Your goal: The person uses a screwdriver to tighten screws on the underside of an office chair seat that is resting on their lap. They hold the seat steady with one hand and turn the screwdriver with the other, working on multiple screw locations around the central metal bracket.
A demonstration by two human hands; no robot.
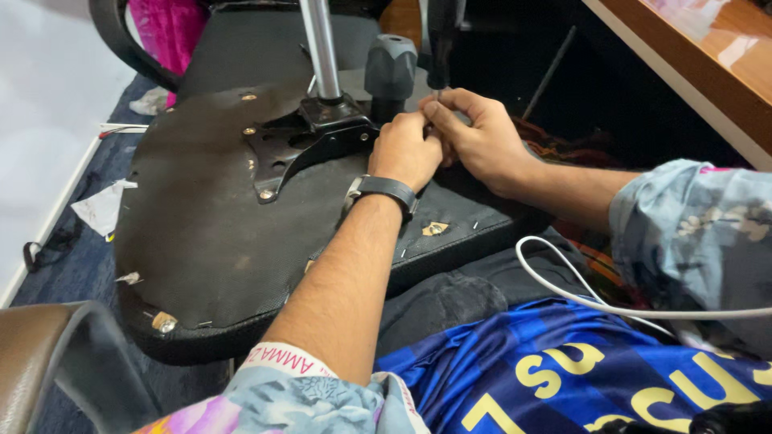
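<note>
Both hands' fingers bunch together, the right hand (481, 138) and left hand (408, 149) pinching a thin metal screwdriver shaft (437, 94) on the upturned black padded chair seat (209, 233), just right of the black metal mounting plate (310, 145), grey knob (390, 68) behind.

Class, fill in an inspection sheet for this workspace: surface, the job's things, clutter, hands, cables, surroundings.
Surface: blue carpeted floor.
Job's things: upturned black chair seat with metal bracket and chrome column; dark-handled tool upright at the fingers.
Clutter: paper scraps on the floor.
Hands: left hand and right hand pressed together around the tool tip; grip hidden.
Cables: white cable across the lap.
Surroundings: wooden desk, white wall.
</note>
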